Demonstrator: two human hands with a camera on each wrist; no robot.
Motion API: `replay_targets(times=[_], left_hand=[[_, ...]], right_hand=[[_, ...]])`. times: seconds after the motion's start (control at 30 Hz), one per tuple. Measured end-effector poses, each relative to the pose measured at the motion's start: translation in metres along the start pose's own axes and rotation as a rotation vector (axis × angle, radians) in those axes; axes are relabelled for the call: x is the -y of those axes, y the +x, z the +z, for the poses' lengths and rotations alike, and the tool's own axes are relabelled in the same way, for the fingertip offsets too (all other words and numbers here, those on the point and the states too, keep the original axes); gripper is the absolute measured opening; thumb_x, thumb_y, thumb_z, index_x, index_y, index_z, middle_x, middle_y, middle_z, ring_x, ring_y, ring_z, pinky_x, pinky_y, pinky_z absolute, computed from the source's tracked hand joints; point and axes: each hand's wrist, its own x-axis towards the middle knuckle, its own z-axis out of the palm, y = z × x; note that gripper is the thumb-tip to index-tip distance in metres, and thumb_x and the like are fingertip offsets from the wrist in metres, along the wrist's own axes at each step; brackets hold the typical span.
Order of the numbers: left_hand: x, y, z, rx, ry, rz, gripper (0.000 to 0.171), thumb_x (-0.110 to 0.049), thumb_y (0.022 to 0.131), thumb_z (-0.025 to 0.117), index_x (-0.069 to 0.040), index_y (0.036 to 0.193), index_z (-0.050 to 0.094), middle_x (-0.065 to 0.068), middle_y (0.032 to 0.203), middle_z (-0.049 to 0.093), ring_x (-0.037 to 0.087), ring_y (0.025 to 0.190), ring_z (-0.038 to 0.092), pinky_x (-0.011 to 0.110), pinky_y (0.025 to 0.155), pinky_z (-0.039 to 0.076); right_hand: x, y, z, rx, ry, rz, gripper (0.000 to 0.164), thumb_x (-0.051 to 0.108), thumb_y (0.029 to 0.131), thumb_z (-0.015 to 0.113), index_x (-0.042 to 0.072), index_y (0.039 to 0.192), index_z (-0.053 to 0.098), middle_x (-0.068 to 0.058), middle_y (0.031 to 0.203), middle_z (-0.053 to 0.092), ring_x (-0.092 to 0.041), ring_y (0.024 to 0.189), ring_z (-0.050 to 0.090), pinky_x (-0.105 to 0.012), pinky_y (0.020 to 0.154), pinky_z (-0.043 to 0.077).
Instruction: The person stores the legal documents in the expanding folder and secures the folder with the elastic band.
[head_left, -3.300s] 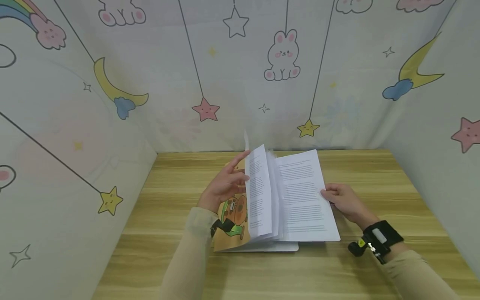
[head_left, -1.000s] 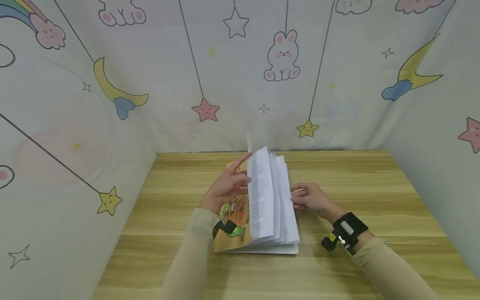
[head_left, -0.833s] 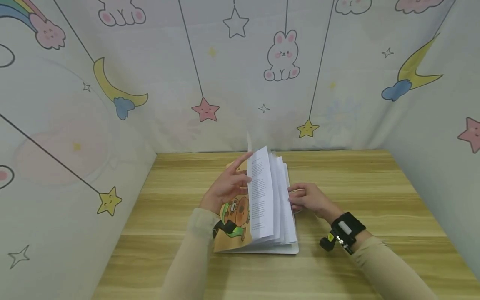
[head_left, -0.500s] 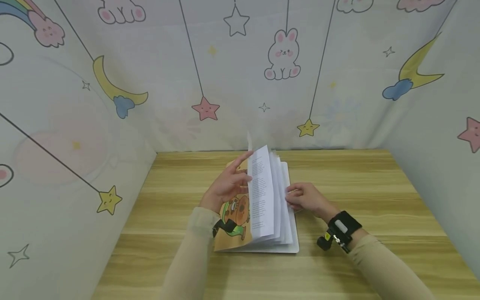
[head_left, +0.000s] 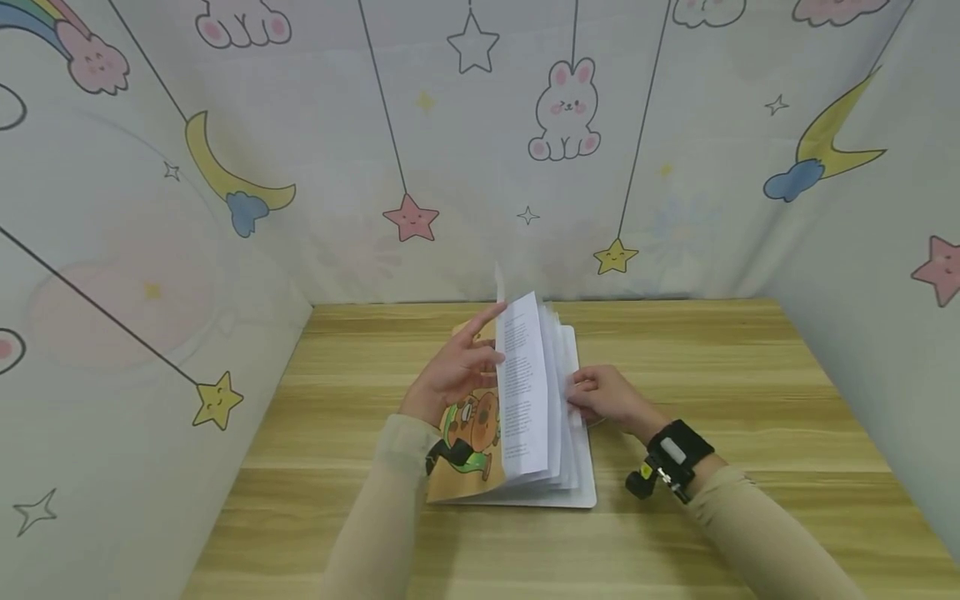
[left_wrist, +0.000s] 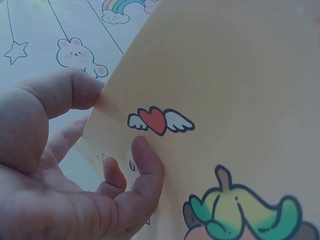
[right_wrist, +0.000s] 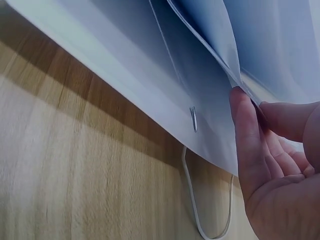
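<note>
An orange file folder [head_left: 461, 485] with a cartoon animal on its cover stands partly open on the table, with printed pages and clear sleeves [head_left: 553, 400] inside. My left hand [head_left: 450, 379] holds the raised cover by its edge; the left wrist view shows the thumb and fingers around that edge, beside a winged heart print [left_wrist: 156, 121]. At the folder's right side, my right hand [head_left: 611, 396] pinches the edge of white paper sheets [head_left: 572, 454] lying mostly inside the folder. In the right wrist view, thumb and fingertips grip this thin edge.
A pale elastic cord [right_wrist: 189, 190] loops from the folder's back cover [right_wrist: 150, 110] near a small metal fastener [right_wrist: 194, 119]. The wood-grain table [head_left: 712, 342] extends on both sides. Cartoon-printed cloth [head_left: 480, 150] walls in the back and sides.
My right hand has moved left with the sheets, which earlier stuck out far to the right and now sit mostly within the folder. The left hand has stayed nearly still on the cover.
</note>
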Motion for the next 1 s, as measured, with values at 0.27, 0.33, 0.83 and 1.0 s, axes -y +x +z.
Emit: replay_targets(times=[0.27,0.33,0.83,1.0], left_hand=[[0.0,-0.001,-0.001,0.009,0.012,0.005,0.081,0.008,0.099,0.053,-0.04,0.162,0.038,0.035,0.15,0.04,0.041,0.116,0.053,0.038,0.081,0.054],[0.001,-0.001,-0.001,0.009,0.013,0.003,0.081,0.008,0.099,0.054,-0.04,0.162,0.038,0.035,0.149,0.04,0.041,0.115,0.053,0.037,0.081,0.053],[0.009,0.006,0.006,0.003,0.039,-0.024,0.081,0.004,0.098,0.058,-0.034,0.165,0.034,0.028,0.131,0.044,0.032,0.105,0.054,0.04,0.085,0.052],[0.012,0.01,0.01,-0.009,0.062,-0.041,0.082,0.005,0.097,0.061,-0.034,0.164,0.035,0.019,0.12,0.049,0.03,0.102,0.054,0.036,0.08,0.054]], right_hand=[[0.002,0.001,0.003,-0.002,0.003,0.047,0.031,0.003,0.1,0.067,-0.011,0.127,0.062,-0.002,0.084,0.073,-0.012,0.072,0.068,-0.032,0.067,0.061],[0.002,0.001,0.002,-0.006,-0.009,0.056,0.03,0.004,0.1,0.067,-0.01,0.126,0.063,-0.004,0.085,0.073,-0.013,0.073,0.068,-0.033,0.068,0.061],[-0.004,-0.001,-0.004,0.021,-0.002,0.04,0.03,0.0,0.099,0.063,-0.014,0.125,0.062,-0.014,0.099,0.076,-0.018,0.087,0.073,-0.037,0.076,0.063],[-0.005,-0.001,-0.01,0.014,-0.01,0.045,0.033,0.003,0.098,0.066,-0.012,0.127,0.062,-0.018,0.105,0.076,-0.022,0.092,0.074,-0.036,0.079,0.062]])
